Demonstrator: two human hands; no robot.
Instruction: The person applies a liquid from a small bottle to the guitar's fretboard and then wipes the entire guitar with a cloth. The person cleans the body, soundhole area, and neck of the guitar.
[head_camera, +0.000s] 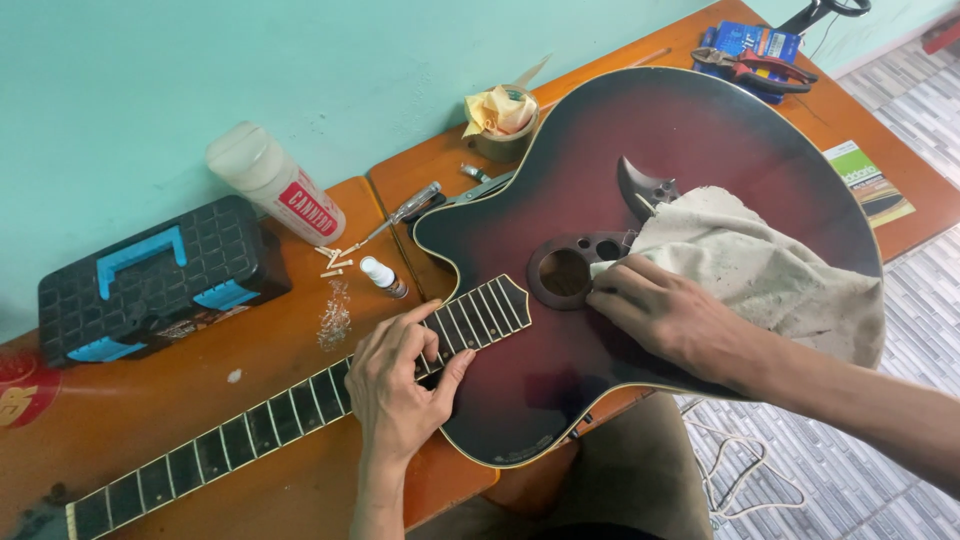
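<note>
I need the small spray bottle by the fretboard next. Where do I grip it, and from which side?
Probably grip the small spray bottle around its brown body, just below the white cap. It lies tilted on the table, cap toward the wall, beside the guitar. Come from above with the left hand, nearest it, fingers either side of the body; the guitar edge crowds its right side.

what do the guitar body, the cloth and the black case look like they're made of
Guitar body: glossy lacquered top, red fading to black at the edge, probably wood; its sheen reflects light. Cloth: soft off-white woven fabric, likely cotton; it folds and shows grey stains. Black case: moulded plastic, matte, with a waffle grid and blue handle and latches.
</note>
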